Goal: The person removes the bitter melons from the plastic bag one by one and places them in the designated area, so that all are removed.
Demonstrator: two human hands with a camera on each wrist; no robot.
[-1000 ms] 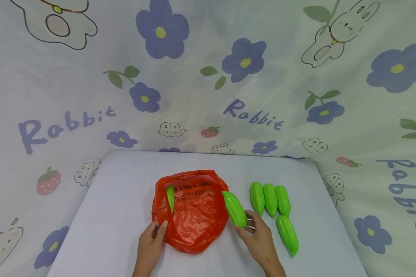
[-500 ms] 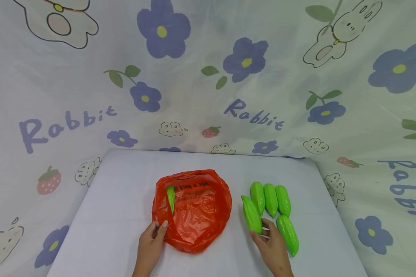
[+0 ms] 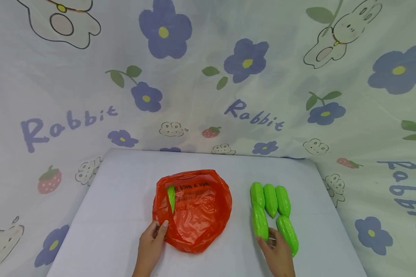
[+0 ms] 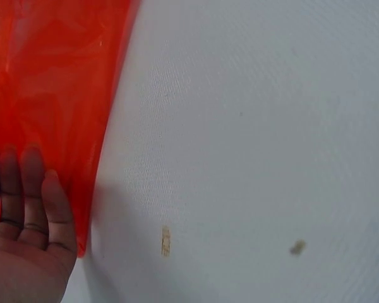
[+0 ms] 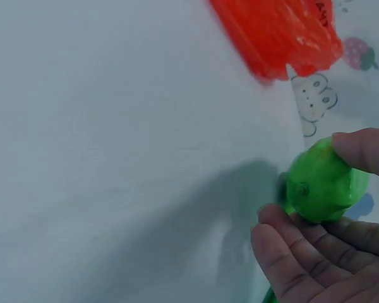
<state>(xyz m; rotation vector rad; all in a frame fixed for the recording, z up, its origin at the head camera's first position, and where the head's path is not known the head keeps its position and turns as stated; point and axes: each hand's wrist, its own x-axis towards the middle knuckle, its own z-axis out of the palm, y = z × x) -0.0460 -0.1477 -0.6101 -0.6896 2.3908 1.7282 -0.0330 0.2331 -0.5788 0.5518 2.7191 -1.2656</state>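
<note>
My left hand pinches the near left rim of a red plastic bag, thumb over the edge; in the left wrist view its fingers lie behind the film. The bag's mouth gapes, and a green piece shows at its left side. To the right, my right hand grips a glossy green cucumber-shaped piece by its near end. Seen from the right wrist, thumb and fingers hold this green piece from opposite sides. Its far end meets the leftmost piece of a row.
Beside that leftmost piece lie two similar green pieces side by side. Another green piece lies nearer, just right of my right hand. A white cloth covers the table; a printed curtain hangs behind it.
My right hand has carried the green cucumber-shaped piece rightward from the bag's right edge, then toward me, in front of the row's leftmost piece. The left hand stays at the bag rim.
</note>
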